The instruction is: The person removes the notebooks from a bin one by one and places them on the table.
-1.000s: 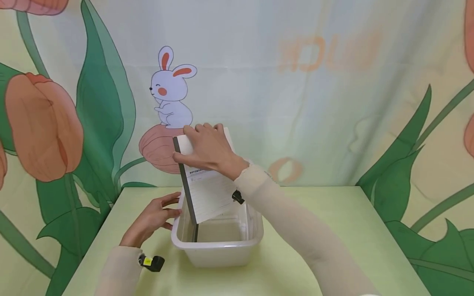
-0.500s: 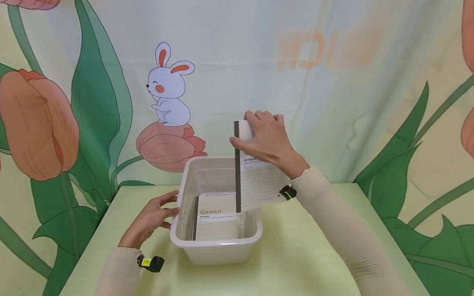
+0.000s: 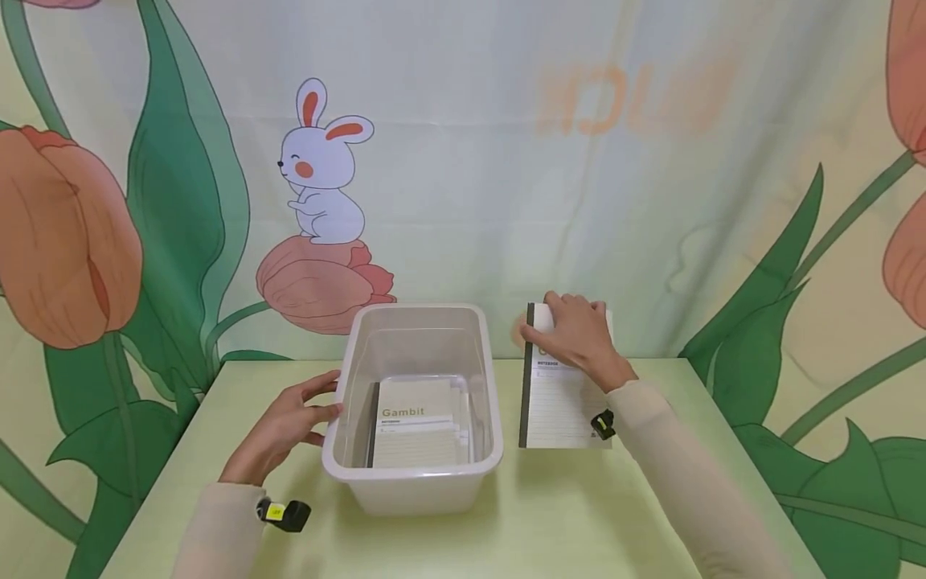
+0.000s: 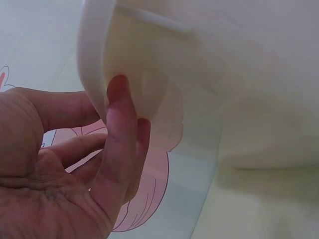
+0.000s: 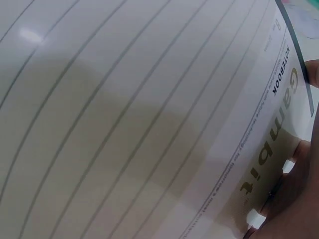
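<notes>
In the head view, my right hand [image 3: 579,338] grips the upper edge of a white notebook [image 3: 560,414] with a dark spine. It holds the notebook to the right of a pale plastic bin [image 3: 415,492]. Lined print and the word Gambit show on its cover [image 5: 149,119] in the right wrist view. My left hand [image 3: 285,422] pinches the bin's left rim, with the thumb and fingers on either side of the rim [image 4: 92,55] in the left wrist view. Inside the bin lies another Gambit notebook [image 3: 415,442], apparently on top of others whose edges show at its right.
The pale green table [image 3: 579,523] extends around the bin and to the right. Behind it hangs a curtain [image 3: 448,185] printed with tulips and a rabbit. A small black camera sits on each wrist.
My right hand has lifted the notebook from over the bin, carried it rightward, and lowered it beside the bin. The left hand stays at the bin's rim.
</notes>
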Available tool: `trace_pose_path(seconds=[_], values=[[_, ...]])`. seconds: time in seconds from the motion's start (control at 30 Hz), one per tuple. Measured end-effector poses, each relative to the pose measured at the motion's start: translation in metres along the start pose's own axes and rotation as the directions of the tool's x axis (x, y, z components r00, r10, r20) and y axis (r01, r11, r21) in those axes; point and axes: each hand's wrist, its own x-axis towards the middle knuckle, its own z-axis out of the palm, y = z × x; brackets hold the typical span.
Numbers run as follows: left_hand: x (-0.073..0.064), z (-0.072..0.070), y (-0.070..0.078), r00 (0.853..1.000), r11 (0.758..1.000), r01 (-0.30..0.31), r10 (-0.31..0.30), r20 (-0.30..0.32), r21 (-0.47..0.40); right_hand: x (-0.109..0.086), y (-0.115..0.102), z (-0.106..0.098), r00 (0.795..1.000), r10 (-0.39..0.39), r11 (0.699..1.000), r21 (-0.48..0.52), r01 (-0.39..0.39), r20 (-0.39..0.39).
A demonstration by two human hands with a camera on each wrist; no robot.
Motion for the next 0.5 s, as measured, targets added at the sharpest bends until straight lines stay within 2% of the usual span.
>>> trace_pose_path(seconds=[0.13,0.23,0.5], values=[[0.0,0.001,0.0,1.0,1.0,0.002,-0.002,0.008,-0.015,-0.001,0.02,0.044,0.997,0.019,0.998,-0.053,-0.015,0.081],[0.0,0.002,-0.001,1.0,1.0,-0.008,0.008,0.015,-0.027,-0.003,0.03,0.069,0.993,0.032,0.997,-0.074,-0.024,0.112],[-0.001,-0.001,-0.001,1.0,1.0,-0.009,0.009,0.005,-0.026,0.007,0.036,0.111,0.985,0.03,0.998,-0.068,-0.019,0.169]])
